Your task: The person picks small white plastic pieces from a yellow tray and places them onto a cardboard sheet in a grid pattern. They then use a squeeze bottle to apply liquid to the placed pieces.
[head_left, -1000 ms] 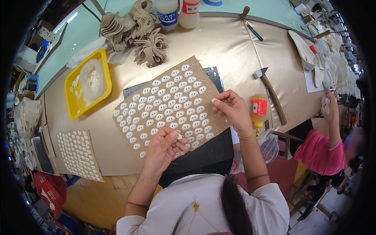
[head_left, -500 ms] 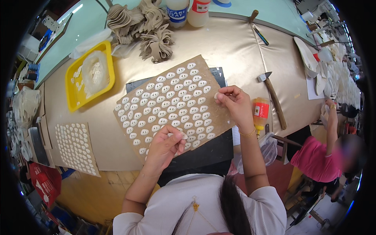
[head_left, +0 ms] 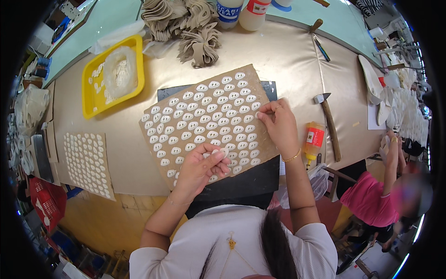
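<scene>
A brown board (head_left: 186, 162) lies tilted in front of me, covered with rows of small white oval pieces (head_left: 223, 121), each with two dark holes. Beneath it is a black slab (head_left: 246, 183). My left hand (head_left: 200, 169) is closed over the board's near edge, with a white oval piece (head_left: 225, 152) between thumb and fingers. At the board's right edge, my right hand (head_left: 280, 126) is pinched, its fingertips down at the end of a row. The white piece seen in that pinch earlier is now hidden by the fingers.
A yellow tray (head_left: 87, 100) with a bag of white pieces stands at left. Near it lies a second filled board (head_left: 109, 180). Stacked beige cutouts (head_left: 200, 44) are behind. A glue bottle (head_left: 314, 139) and hammer (head_left: 331, 125) lie right. A person in pink (head_left: 371, 200) works at far right.
My right hand has brought its white piece down to the board's right edge. The left hand stays over the near edge with its piece. The whole view has shifted slightly.
</scene>
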Motion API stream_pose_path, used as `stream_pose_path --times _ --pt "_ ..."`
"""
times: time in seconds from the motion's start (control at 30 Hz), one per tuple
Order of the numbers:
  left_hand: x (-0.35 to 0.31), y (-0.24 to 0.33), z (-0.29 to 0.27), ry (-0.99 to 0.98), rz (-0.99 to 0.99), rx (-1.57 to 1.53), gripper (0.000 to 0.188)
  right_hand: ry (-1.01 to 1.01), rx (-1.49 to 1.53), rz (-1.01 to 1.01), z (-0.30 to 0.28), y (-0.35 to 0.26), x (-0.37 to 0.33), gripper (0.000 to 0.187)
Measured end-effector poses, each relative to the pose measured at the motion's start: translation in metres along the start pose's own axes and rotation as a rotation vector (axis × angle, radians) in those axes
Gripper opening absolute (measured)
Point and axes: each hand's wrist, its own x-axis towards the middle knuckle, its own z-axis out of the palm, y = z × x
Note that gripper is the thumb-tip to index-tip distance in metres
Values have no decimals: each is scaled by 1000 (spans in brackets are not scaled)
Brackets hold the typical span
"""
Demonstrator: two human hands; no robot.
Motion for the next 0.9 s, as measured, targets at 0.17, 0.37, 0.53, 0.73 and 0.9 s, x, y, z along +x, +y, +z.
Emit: stream_pose_path --times 0.17,0.37,0.53,0.73,0.9 --pt "3 1 0 -48 -21 -33 9 152 -253 -176 1 -1 0 22" --pt "1 4 2 -142 -151 -82 9 -571 669 -324 -5 -32 -37 24" --pt "1 -8 6 -222 -210 -132 13 -580 927 -171 9 -19 -48 13" --pt "0 -3 13 -151 -127 -63 27 -130 758 76 -12 9 -32 15" --pt "-3 4 19 -149 -127 15 29 -71 648 191 -16 20 -26 16"
